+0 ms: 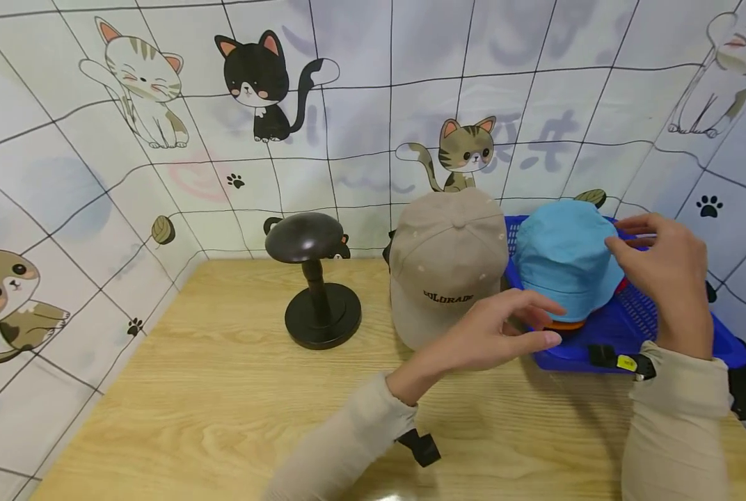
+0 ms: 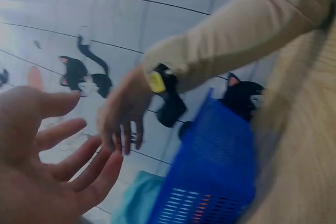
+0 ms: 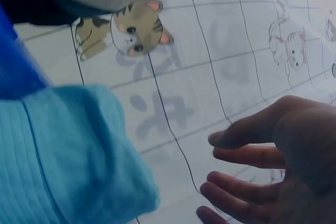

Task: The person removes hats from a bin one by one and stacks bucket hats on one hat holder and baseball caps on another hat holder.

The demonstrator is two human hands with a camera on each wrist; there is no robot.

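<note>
A light blue bucket hat [image 1: 567,254] lies in a blue plastic basket [image 1: 623,334] on the right of the table; orange and red edges show beneath it. My right hand [image 1: 664,261] is at the hat's right side, fingers loosely bent; in the right wrist view a gap separates that hand [image 3: 262,156] from the hat [image 3: 89,156]. My left hand [image 1: 488,330] hovers in front of the basket's left end, thumb and fingers spread, holding nothing. Behind it a beige cap [image 1: 451,257] with dark lettering sits raised; its support is hidden.
A black hat stand [image 1: 316,278] with a rounded top and round base stands left of the beige cap. The wooden table [image 1: 223,403] meets a wall [image 1: 360,90] covered in cat-print sheeting at the back and sides.
</note>
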